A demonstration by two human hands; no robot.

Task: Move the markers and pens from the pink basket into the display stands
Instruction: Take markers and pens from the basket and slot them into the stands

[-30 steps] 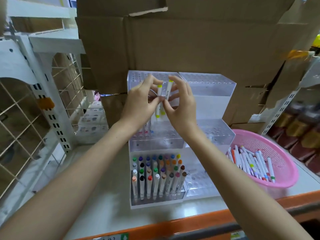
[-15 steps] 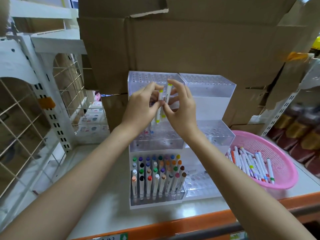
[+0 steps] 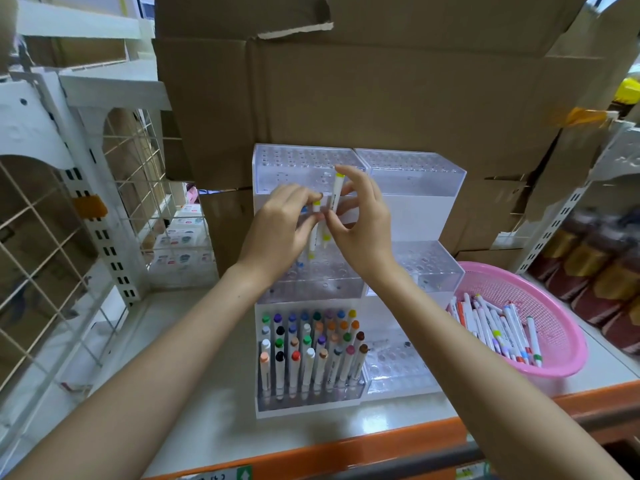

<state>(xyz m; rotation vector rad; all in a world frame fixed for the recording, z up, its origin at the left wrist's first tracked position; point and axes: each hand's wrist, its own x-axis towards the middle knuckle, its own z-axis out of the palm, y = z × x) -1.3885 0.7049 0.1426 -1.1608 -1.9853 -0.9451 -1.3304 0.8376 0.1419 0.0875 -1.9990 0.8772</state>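
A white wire rack (image 3: 52,271) of thin square mesh stands at the far left, on a slotted metal post. The table (image 3: 214,410) is smooth and pale with an orange front edge.

The left hand (image 3: 277,230) is curled round a small bunch of markers held upright over the middle tier of the left stand (image 3: 294,168). The left marker (image 3: 314,237) shows most: a slim white barrel with yellow at both ends. A blue cap peeps out beside the fingers.

Just beside it, the right hand (image 3: 363,230) pinches the right marker (image 3: 335,195) between thumb and forefinger. This one is also white, with a yellow-green cap on top and dark print down the barrel.

Both stands are clear, glossy plastic steps on white bases, their tops drilled with rows of round holes. The right stand (image 3: 415,174) touches the left.

The left stand's lowest tier holds the stored markers (image 3: 311,351), white barrels upright with round caps of many colours.

Brown cardboard boxes (image 3: 381,98) with a torn flap rise behind.

At the right, the basket (image 3: 561,327), round pink plastic with fine mesh walls, sits on the table holding loose markers (image 3: 498,327) lying flat.
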